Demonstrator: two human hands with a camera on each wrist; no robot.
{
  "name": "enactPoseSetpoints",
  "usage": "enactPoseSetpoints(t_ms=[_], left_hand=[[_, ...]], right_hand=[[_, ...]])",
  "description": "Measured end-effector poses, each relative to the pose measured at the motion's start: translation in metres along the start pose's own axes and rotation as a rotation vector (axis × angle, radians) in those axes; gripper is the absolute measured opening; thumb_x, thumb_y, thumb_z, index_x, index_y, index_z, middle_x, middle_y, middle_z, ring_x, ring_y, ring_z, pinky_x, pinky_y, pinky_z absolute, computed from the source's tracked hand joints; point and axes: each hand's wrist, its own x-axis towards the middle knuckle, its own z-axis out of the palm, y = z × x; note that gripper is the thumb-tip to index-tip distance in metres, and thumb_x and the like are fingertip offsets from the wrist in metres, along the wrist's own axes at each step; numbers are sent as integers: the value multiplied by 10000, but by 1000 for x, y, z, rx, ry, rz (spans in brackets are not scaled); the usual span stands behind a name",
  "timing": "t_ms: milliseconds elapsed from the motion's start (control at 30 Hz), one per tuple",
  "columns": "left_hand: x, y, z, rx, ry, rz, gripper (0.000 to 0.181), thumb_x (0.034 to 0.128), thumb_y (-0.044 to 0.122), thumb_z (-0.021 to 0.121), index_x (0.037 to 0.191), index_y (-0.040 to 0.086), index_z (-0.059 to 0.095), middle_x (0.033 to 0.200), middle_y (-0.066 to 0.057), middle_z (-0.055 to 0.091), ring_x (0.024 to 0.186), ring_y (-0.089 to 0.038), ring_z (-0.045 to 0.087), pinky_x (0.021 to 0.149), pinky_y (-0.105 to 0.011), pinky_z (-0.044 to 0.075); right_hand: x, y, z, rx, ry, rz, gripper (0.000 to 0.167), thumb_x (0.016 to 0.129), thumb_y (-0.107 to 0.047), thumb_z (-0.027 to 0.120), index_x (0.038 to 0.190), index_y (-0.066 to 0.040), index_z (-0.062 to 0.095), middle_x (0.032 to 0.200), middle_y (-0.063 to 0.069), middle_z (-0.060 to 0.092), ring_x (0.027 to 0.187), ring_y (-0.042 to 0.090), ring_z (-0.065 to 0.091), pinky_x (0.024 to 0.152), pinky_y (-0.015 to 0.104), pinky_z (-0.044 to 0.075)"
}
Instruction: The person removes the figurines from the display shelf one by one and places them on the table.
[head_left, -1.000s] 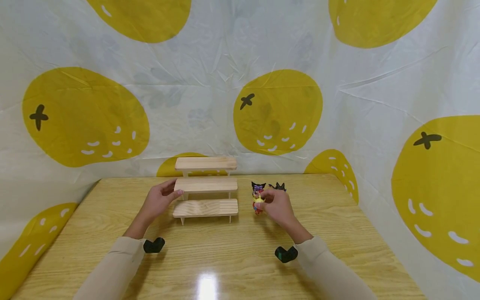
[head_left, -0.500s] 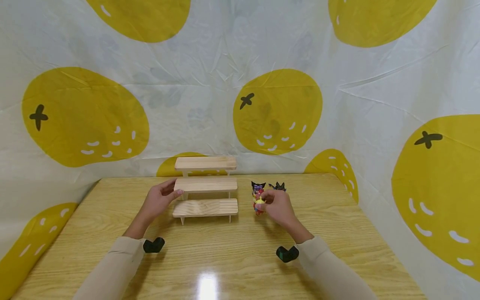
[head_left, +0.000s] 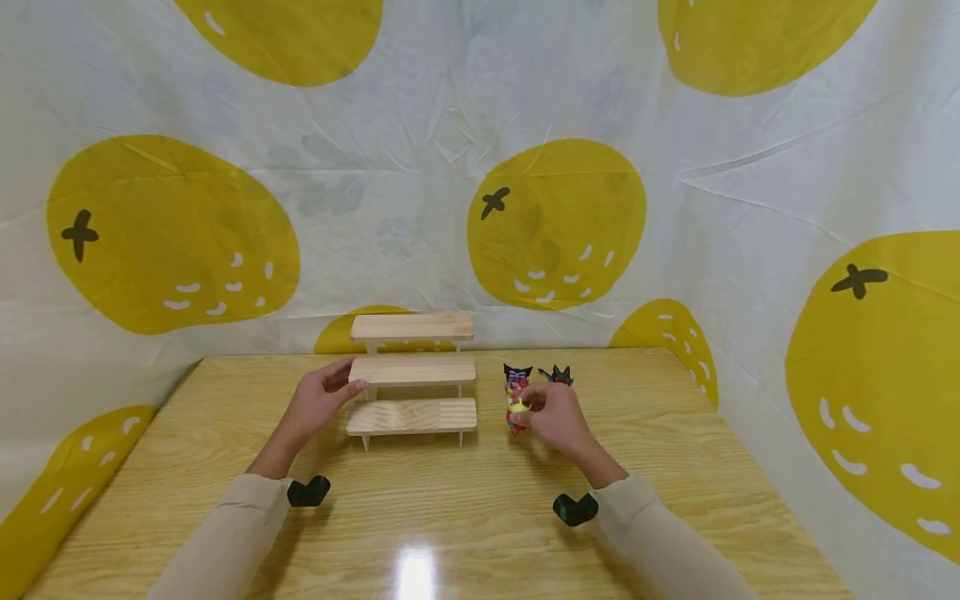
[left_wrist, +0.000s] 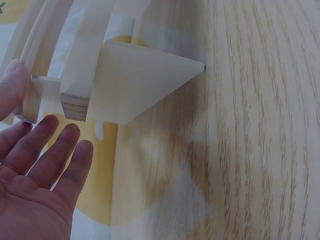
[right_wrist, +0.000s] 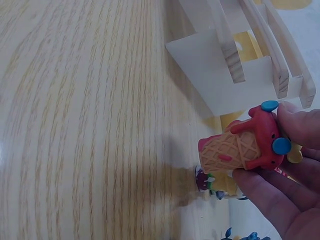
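A three-tier wooden display stand stands on the table. My left hand pinches the left end of its middle shelf; in the left wrist view the thumb lies on one face while the other fingers spread loosely. To the right of the stand, my right hand pinches a small figurine by its top. The right wrist view shows that figurine as a red character with a waffle-cone body, blue round parts and a bit of yellow. Whether its base touches the table I cannot tell.
Just behind the held figurine is a figurine with black pointed ears and a purple bow. Another dark, pointed-eared figurine stands right of it, partly behind my right hand. A patterned curtain hangs along the back of the table.
My right hand and the red figurine have shifted very slightly towards me, uncovering a little more of the dark figurine. The left hand and the stand stay put.
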Motion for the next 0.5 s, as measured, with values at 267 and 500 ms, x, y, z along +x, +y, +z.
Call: enactPoseSetpoints(t_ms=[267, 500], left_hand=[[-2, -1, -1, 2, 3, -14, 772, 1038, 433, 639, 1628, 37, 337, 1582, -215, 498, 1415, -404, 548, 1120, -577, 494], [-1, -3, 0, 7, 6, -18, 775, 1036, 440, 639, 1628, 39, 338, 1577, -220, 502, 1409, -409, 553, 1116, -578, 499]], right_hand=[[-1, -1, 1, -8, -14, -5, 112, 843, -14, 842, 888, -53, 747, 892, 62, 758, 772, 139, 668, 709, 295, 557], [-1, -3, 2, -23, -30, 7, 124, 830, -23, 857, 872, -59, 746, 867, 53, 754, 757, 134, 660, 693, 288, 545]])
